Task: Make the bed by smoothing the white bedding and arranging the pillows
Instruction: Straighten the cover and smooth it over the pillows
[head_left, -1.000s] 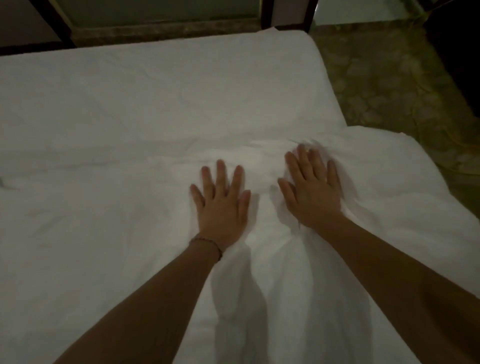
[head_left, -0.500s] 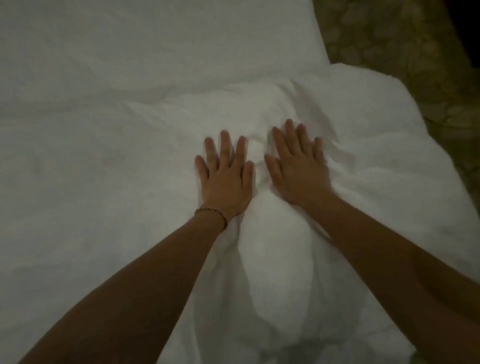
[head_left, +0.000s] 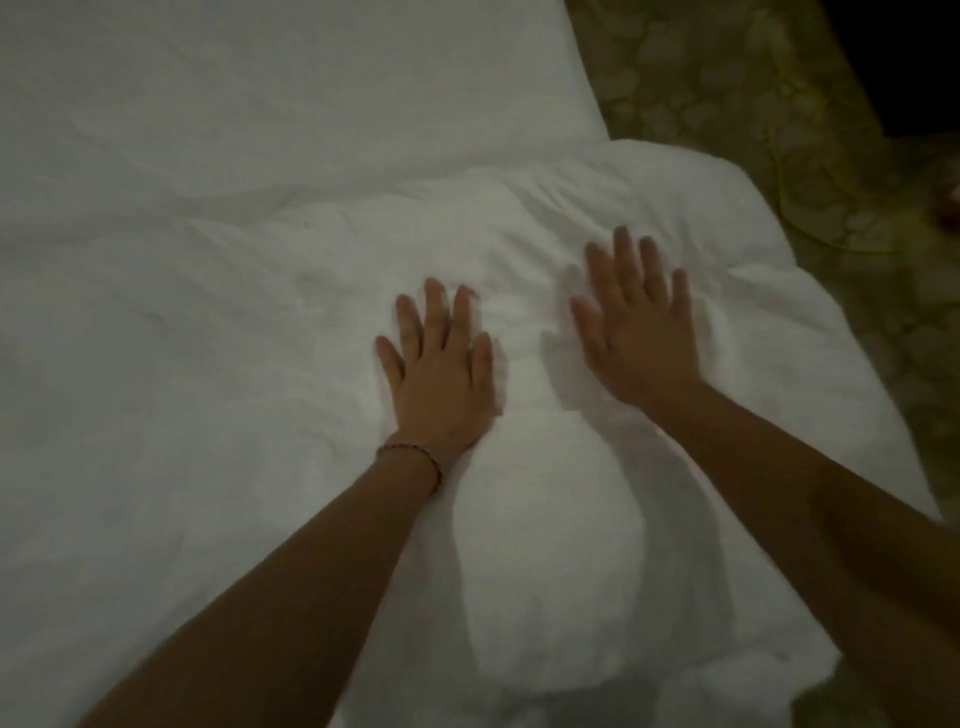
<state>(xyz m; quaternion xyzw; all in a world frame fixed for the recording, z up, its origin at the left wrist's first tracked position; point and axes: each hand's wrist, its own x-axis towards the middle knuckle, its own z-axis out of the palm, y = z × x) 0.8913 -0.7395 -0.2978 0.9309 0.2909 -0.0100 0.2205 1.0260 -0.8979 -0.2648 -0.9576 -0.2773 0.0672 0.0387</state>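
Observation:
A white duvet (head_left: 649, 208) lies rumpled over the near half of the bed, with its far edge folded across the flat white sheet (head_left: 285, 88). My left hand (head_left: 441, 374) presses flat on the duvet, fingers spread, a thin bracelet on its wrist. My right hand (head_left: 636, 332) rests flat a little farther right, fingers apart and slightly blurred. A soft bulge (head_left: 550, 561) rises in the fabric between my forearms. No pillow shows.
The duvet's right corner (head_left: 727, 176) hangs past the mattress edge over a patterned green-brown floor (head_left: 753, 78). Darkness fills the far right corner. The room is dim.
My hands have slid apart across the duvet, the right one moving out to the right. The view has tilted down, so the bed frame at the top has gone from view.

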